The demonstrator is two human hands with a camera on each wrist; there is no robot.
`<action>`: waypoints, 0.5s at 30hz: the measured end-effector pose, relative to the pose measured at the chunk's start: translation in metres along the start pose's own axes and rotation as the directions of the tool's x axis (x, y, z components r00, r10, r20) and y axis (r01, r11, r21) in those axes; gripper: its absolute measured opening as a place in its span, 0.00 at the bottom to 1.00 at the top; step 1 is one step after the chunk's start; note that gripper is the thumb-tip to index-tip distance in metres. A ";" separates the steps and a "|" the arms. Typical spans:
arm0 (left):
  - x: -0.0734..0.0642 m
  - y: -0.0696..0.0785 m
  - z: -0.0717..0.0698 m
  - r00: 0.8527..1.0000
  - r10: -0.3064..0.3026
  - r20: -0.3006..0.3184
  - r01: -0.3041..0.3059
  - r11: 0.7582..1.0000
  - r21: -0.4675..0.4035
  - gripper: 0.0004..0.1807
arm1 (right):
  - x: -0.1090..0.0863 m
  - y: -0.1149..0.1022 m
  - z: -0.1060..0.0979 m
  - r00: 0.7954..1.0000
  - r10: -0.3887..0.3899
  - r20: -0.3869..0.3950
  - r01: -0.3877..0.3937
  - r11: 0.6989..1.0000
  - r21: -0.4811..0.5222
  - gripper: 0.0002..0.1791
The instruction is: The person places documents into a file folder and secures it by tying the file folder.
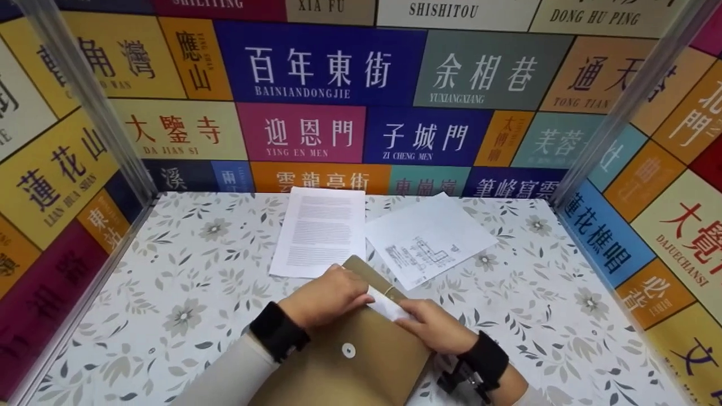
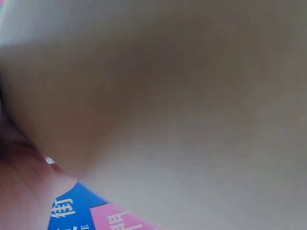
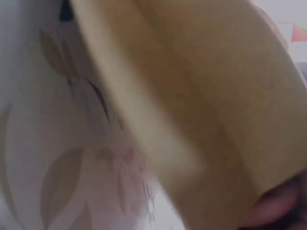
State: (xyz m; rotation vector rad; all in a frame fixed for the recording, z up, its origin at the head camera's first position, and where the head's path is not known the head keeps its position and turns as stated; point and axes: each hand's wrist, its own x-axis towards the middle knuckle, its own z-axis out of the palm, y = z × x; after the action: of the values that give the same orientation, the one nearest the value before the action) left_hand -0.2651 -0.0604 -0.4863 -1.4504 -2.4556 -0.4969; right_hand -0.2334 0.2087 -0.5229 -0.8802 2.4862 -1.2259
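A brown paper document envelope (image 1: 361,372) with a white round button tilts up from the table, its flap (image 1: 364,269) at the far end. White paper (image 1: 389,307) shows in the mouth, just below the flap. My left hand (image 1: 333,296) grips the mouth's left side, fingers curled over the edge. On the right, my right hand (image 1: 440,324) pinches the mouth's other corner between thumb and fingers. Brown envelope (image 3: 206,105) fills much of the right wrist view, with a fingertip (image 3: 276,208) at its lower edge. The left wrist view is mostly a blurred close surface.
Beyond the envelope lies a printed text stack (image 1: 324,231), apparently several sheets. To its right a sheet with a drawing (image 1: 431,242) lies at an angle. The table cover (image 1: 186,316) has a leaf and flower pattern. Colourful sign-printed walls (image 1: 321,67) enclose the back and sides.
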 end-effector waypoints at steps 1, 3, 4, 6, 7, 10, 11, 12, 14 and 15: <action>0.001 -0.001 -0.001 1.000 -0.001 0.008 0.001 1.000 -0.010 0.18 | -0.001 0.001 -0.001 1.000 -0.001 0.000 0.001 1.000 0.013 0.06; 0.004 -0.002 -0.001 1.000 -0.010 0.014 0.010 1.000 -0.026 0.18 | -0.003 0.003 0.000 1.000 0.002 0.026 -0.004 0.999 0.052 0.06; 0.005 -0.002 -0.001 1.000 -0.015 0.012 0.015 1.000 -0.025 0.19 | -0.003 0.004 0.002 0.999 -0.003 0.048 -0.001 0.997 0.073 0.07; 0.008 -0.001 0.000 1.000 -0.019 0.006 0.019 1.000 -0.020 0.19 | -0.004 0.004 0.006 0.994 -0.017 0.107 0.004 0.992 0.127 0.08; 0.009 -0.001 0.000 1.000 -0.017 0.002 0.017 1.000 -0.014 0.20 | -0.004 0.003 0.008 0.990 -0.028 0.140 0.006 0.988 0.153 0.09; 0.010 0.000 0.000 1.000 -0.002 -0.005 0.002 1.000 0.010 0.20 | -0.002 0.002 0.011 0.980 -0.047 0.196 0.005 0.978 0.210 0.11; 0.010 -0.001 -0.001 1.000 0.002 -0.009 -0.001 1.000 0.011 0.20 | -0.001 0.001 0.011 0.979 -0.045 0.198 0.000 0.975 0.223 0.10; 0.009 -0.001 -0.001 1.000 0.000 -0.013 0.000 1.000 0.013 0.19 | -0.001 0.001 0.010 0.981 -0.040 0.189 -0.004 0.975 0.224 0.09; 0.007 -0.004 -0.003 1.000 -0.011 -0.024 0.011 1.000 0.008 0.18 | 0.000 0.000 0.006 0.986 -0.010 0.166 -0.027 0.975 0.219 0.07; 0.006 -0.005 -0.003 0.999 -0.021 -0.031 0.021 1.000 0.002 0.18 | 0.000 0.000 0.003 0.988 0.009 0.154 -0.043 0.975 0.217 0.06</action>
State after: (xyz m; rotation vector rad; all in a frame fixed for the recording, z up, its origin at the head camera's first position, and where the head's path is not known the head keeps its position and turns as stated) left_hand -0.2723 -0.0587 -0.4817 -1.4066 -2.4488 -0.5173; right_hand -0.2323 0.2065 -0.5248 -0.8460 2.1865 -1.3395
